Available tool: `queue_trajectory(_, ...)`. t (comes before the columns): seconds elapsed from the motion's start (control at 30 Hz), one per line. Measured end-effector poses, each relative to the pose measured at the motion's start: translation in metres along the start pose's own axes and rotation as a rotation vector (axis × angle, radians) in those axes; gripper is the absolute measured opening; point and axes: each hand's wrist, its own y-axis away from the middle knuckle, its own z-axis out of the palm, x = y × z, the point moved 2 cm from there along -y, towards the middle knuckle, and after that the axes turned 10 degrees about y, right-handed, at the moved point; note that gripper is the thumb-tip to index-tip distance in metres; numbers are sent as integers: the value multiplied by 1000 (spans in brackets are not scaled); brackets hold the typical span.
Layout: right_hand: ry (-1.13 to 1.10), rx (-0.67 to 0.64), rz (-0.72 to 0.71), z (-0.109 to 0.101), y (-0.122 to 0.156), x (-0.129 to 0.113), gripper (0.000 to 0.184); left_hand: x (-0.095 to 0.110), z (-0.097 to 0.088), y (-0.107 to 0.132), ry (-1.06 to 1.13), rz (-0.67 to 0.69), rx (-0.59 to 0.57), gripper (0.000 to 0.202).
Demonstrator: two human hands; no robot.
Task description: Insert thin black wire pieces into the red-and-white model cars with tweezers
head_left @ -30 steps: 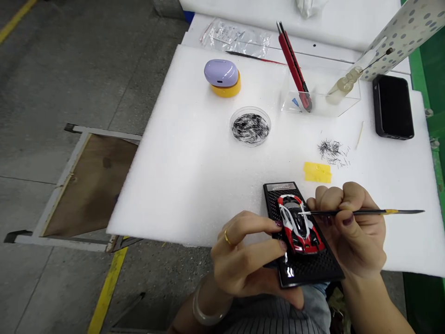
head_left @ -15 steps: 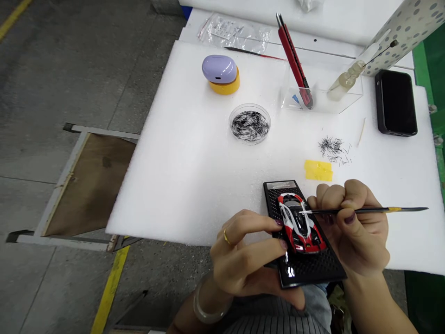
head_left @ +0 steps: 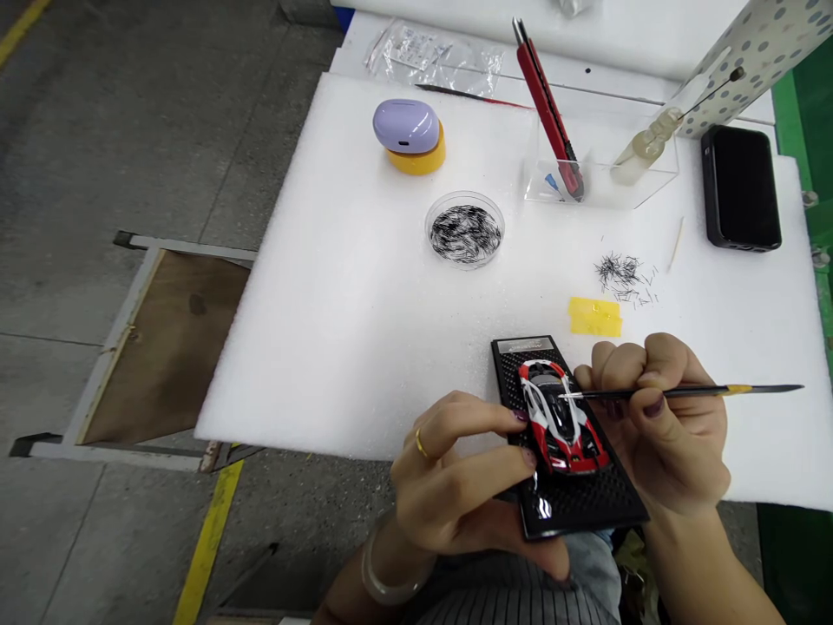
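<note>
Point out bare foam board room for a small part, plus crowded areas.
Largest: left side of foam board, nearer the person than the purple case, left of the round dish. Smaller: between dish and yellow tape. Crowded: where the left hand grips the black base and the right hand holds the brush at the car; also clear box, loose slivers.

The left hand [head_left: 449, 477], wearing a gold ring, grips a flat black rectangular base [head_left: 569, 505] bearing a small red, white and black model car [head_left: 565, 427]. The right hand [head_left: 670, 443] pinches a slim black pale-tipped rod [head_left: 693, 391], tip at the car's middle. Farther left, a round clear dish [head_left: 464, 266] contains short black filaments [head_left: 465, 234]; yellow tape [head_left: 594, 318] lies right of it, nearer.
</note>
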Motion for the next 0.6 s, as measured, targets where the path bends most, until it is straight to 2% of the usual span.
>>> queue_trajectory(0.6,32,-1,-7,1,0,0,8,-1,0,-1,2,12,-4,46)
